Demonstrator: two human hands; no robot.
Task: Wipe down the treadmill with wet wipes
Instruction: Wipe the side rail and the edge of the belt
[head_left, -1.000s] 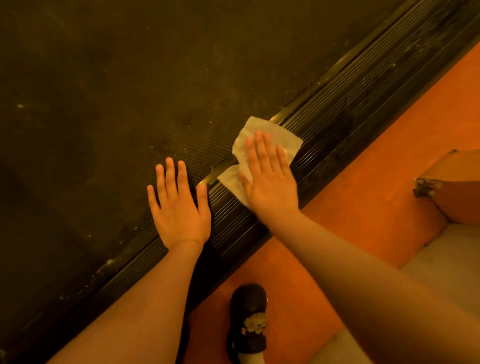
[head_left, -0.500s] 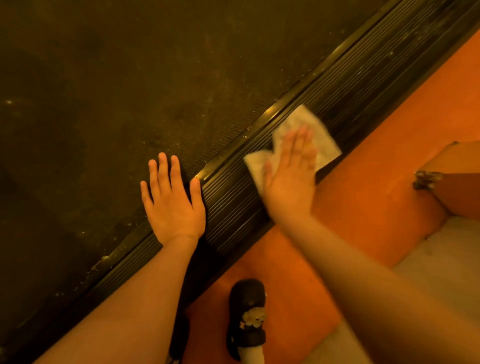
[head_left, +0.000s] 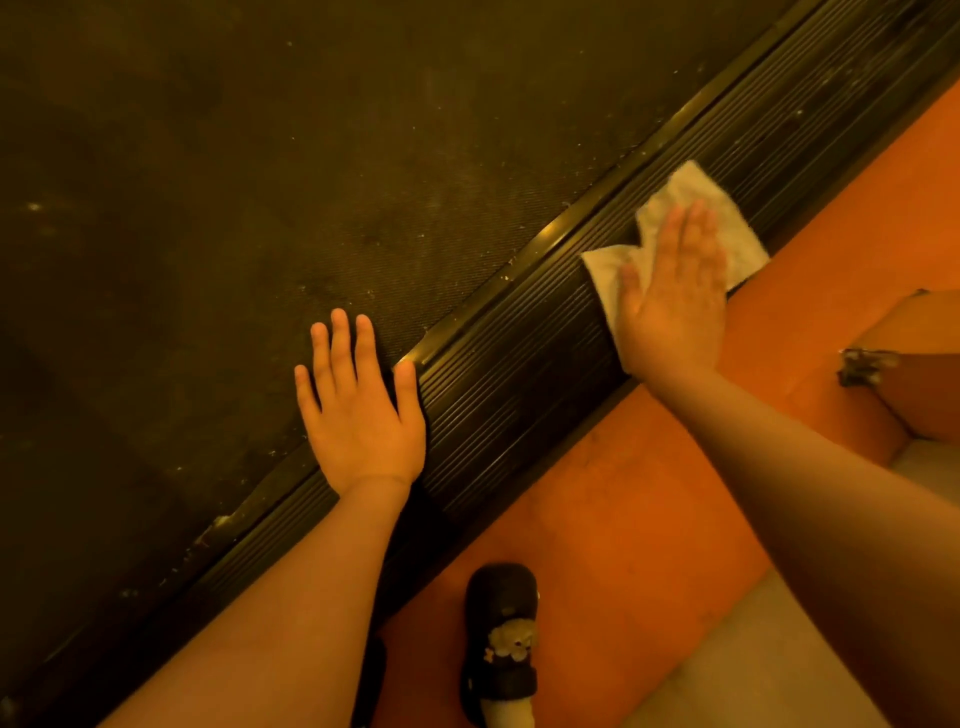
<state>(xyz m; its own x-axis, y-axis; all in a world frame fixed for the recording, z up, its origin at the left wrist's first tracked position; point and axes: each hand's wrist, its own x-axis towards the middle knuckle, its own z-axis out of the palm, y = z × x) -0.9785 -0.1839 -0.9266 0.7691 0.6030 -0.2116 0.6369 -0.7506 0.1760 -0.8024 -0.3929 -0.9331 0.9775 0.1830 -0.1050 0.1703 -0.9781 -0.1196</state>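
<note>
Pressing a wipe (head_left: 740, 234) on the ridged rail (head_left: 519, 358) with our flat right hand (head_left: 675, 301), we rest our left hand (head_left: 358, 410), fingers straight, on the rough belt (head_left: 260, 182).

Dim, warm amber light tinted the whole scene. The treadmill belt (head_left: 208, 208) in the upper left sank almost to black, with only dust specks catching faint light. A thin glare ran along the glossy inner edge of the side rail (head_left: 509, 384). The wet wipe (head_left: 696, 187), right of centre, was the brightest patch. The right grip (head_left: 675, 296) showed motion blur at its fingers, while the left grip (head_left: 358, 410) stayed sharp. The forearm in the lower right fell into shadow, stretched by the wide lens.
</note>
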